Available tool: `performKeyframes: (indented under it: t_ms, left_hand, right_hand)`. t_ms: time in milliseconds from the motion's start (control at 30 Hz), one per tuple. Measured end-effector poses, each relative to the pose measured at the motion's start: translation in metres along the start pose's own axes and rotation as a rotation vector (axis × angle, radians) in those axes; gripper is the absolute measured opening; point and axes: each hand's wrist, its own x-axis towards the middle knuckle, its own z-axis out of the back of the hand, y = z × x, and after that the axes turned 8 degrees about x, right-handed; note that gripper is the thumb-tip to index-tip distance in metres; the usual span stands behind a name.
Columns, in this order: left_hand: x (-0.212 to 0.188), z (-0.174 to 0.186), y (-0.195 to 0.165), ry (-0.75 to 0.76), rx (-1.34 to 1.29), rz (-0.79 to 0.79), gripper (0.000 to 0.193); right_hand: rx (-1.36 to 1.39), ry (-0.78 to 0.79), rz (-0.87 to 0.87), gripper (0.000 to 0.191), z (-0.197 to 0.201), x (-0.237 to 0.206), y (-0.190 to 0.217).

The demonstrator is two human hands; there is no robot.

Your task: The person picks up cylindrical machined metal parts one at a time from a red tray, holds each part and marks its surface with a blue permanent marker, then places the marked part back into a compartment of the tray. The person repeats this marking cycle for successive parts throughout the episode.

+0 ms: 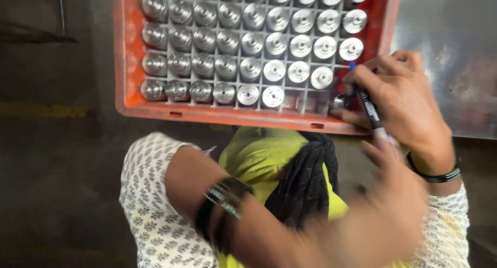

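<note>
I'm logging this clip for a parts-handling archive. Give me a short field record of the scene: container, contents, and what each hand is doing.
container: orange plastic crate with a grey divider grid
contents: shiny round metal parts, one per cell; some cells in the near right corner hold none
right hand: holds a dark marker pen, blue tip over the crate's near right corner
left hand: blurred, crosses low in front of the right wrist; grip unclear
wrists: dark bangles on both
clothing: patterned white sleeves, yellow-green garment, dark scarf
</note>
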Motion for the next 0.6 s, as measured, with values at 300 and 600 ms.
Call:
performKeyframes:
  t_ms: [300,600]
  left_hand:
    - [0.001,-0.006,0.012,-0.170,-0.134,-0.078,0.044]
    - [-0.024,-0.080,0.049,-0.566,-1.601,0.751,0.057]
  right_hand:
    - [0.042,-0.055,-0.031,0.053,0.004,0.001,0.009]
    - [0.408,-0.282,-0.277,0.050,0.052,-0.007,0.049]
